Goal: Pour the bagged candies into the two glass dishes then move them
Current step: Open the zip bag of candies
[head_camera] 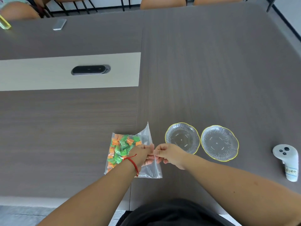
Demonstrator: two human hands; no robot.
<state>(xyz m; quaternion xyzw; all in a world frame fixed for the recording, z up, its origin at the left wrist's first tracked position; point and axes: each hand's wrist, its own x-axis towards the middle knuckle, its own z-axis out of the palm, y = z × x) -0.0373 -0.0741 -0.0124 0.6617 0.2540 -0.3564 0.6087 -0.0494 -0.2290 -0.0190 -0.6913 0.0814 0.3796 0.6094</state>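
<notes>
Two hands meet at the mouth of the clear zip bag, which lies flat on the table near the front edge. The left hand and the right hand each have fingers curled shut, pinching the bag's upper edge between them, apparently to part the seal. Orange and green wrapped candies sit bunched at the bag's left end, away from the opening.

Just right of the bag stand the two glass dishes, the nearer-left dish and the right dish, both empty and almost touching. A sharp tug could burst the seal and scatter candies over the tabletop; tipping the limp bag too fast could overshoot such shallow rims.

A white controller lies well to the right. Farther off, a pale inlay carries a dark cable port, a phone rests near the far edge, and chairs line the far side.
</notes>
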